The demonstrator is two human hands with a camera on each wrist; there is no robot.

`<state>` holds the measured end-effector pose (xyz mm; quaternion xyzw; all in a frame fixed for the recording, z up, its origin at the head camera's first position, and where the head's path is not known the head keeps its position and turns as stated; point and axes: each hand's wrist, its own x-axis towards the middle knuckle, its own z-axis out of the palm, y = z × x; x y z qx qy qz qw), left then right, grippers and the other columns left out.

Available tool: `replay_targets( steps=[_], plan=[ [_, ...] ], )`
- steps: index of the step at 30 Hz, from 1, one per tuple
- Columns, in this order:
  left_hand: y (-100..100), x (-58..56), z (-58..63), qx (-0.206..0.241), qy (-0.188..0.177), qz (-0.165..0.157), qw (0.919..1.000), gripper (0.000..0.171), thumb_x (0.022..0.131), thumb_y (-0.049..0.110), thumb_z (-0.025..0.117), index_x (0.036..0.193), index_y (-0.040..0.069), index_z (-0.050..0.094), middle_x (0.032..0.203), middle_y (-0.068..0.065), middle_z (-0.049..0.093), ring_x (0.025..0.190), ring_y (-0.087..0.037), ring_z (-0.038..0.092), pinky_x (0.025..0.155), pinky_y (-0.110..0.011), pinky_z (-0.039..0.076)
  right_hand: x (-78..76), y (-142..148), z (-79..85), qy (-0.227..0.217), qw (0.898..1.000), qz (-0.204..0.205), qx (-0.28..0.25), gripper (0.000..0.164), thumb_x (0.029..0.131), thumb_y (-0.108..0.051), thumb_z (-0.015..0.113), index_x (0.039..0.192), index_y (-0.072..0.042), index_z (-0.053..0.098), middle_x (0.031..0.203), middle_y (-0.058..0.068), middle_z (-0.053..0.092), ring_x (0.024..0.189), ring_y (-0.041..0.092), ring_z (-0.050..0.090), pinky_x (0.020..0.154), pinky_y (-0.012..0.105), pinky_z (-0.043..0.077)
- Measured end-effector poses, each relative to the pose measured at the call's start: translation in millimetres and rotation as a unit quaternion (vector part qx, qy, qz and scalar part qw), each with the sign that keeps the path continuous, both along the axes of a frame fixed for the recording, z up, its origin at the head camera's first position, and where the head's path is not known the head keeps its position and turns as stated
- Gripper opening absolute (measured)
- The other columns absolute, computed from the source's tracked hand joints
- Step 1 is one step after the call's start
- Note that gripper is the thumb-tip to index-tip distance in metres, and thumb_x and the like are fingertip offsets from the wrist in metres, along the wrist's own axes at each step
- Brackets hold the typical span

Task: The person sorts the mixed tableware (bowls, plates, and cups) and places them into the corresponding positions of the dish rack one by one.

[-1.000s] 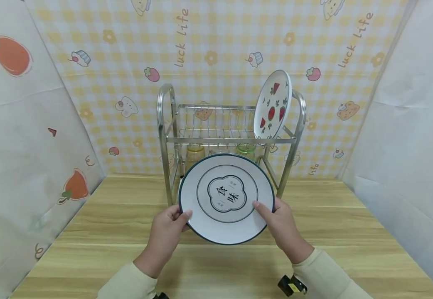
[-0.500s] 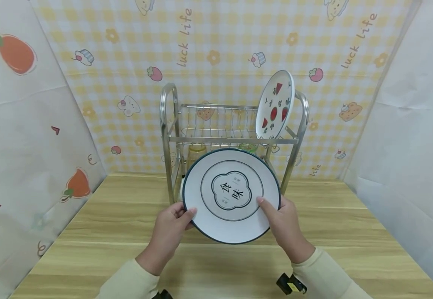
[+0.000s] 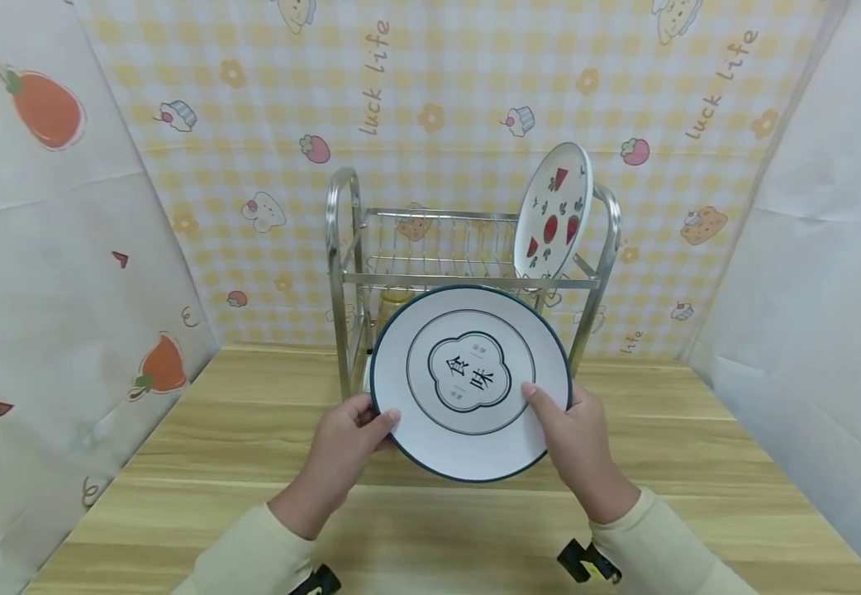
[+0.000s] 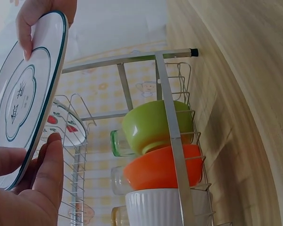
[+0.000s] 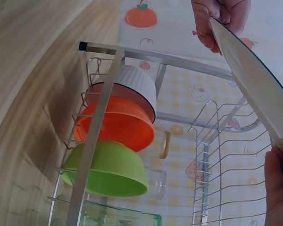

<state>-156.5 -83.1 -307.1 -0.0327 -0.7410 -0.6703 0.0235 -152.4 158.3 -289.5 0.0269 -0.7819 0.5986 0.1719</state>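
Observation:
A white plate [image 3: 430, 438] with a dark green rim and black characters in its middle is held tilted in front of the dish rack [image 3: 468, 282]. My left hand [image 3: 344, 446] pinches its left edge, thumb on the face and fingers behind. On the right edge my right hand [image 3: 579, 446] grips it, the thumb reaching far onto the face. Another plate [image 3: 553, 211], with red fruit drawings, leans at the right end of the rack's upper tier. The wrist views show a green bowl [image 4: 153, 125], an orange bowl [image 4: 160, 169] and a white ribbed bowl [image 4: 153, 207] in the lower tier.
Behind the bowls stand glass cups, among them a yellow one [image 3: 395, 304] and a green-rimmed one [image 4: 121, 143]. The rack stands on a wooden table [image 3: 252, 430], close to a yellow checked backdrop [image 3: 430, 74]. White sheets hang at both sides.
The held plate has risen slightly and shifted a little right in the head view, both hands going with it. The whole scene also drifts slightly right in that view. Both grips stay the same.

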Motion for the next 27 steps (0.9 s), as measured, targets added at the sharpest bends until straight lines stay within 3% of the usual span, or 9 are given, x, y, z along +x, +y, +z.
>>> replay_targets(
  steps=[8, 14, 19, 27],
  plan=[
    [-1.8, 1.1, 4.2, -0.042, 0.025, -0.007, 0.9988, 0.021, 0.091, 0.011, 0.065, 0.107, -0.004, 0.065, 0.092, -0.010, 0.066, 0.082, -0.017, 0.061, 0.073, -0.026, 0.055, 0.4, 1.9, 10.6, 0.002, 1.000, -0.012, 0.007, 0.025, 0.096, -0.017, 0.059, 0.111, 0.003, 0.063, 0.095, 0.022, 0.071, 0.067, 0.009, 0.070, 0.060, 0.030, 0.058],
    [-10.1, -1.8, 4.0, -0.082, 0.061, 0.001, 0.9948, 0.027, 0.093, 0.016, 0.064, 0.113, -0.001, 0.063, 0.102, -0.009, 0.065, 0.092, -0.018, 0.061, 0.078, -0.023, 0.053, -1.5, 3.1, 23.0, 0.005, 0.999, -0.034, 0.029, 0.027, 0.096, -0.018, 0.058, 0.112, 0.003, 0.063, 0.096, 0.022, 0.071, 0.068, 0.006, 0.069, 0.062, 0.027, 0.057],
    [-17.1, -3.4, 5.5, -0.115, 0.090, 0.024, 0.9890, 0.026, 0.095, 0.016, 0.062, 0.117, 0.003, 0.063, 0.104, -0.008, 0.066, 0.094, -0.018, 0.062, 0.078, -0.024, 0.051, -4.3, 4.7, 34.4, 0.008, 0.998, -0.041, 0.038, 0.030, 0.097, -0.019, 0.057, 0.118, 0.002, 0.062, 0.101, 0.023, 0.070, 0.074, 0.010, 0.070, 0.065, 0.027, 0.057],
    [-26.1, -8.9, 3.5, -0.137, 0.122, 0.070, 0.9806, 0.026, 0.095, 0.009, 0.059, 0.119, -0.001, 0.059, 0.112, -0.013, 0.064, 0.104, -0.023, 0.061, 0.088, -0.030, 0.052, -6.6, 7.8, 52.3, 0.019, 0.997, -0.048, 0.055, 0.034, 0.098, -0.024, 0.055, 0.123, -0.001, 0.059, 0.106, 0.022, 0.069, 0.078, 0.011, 0.070, 0.067, 0.025, 0.057]
  ],
)
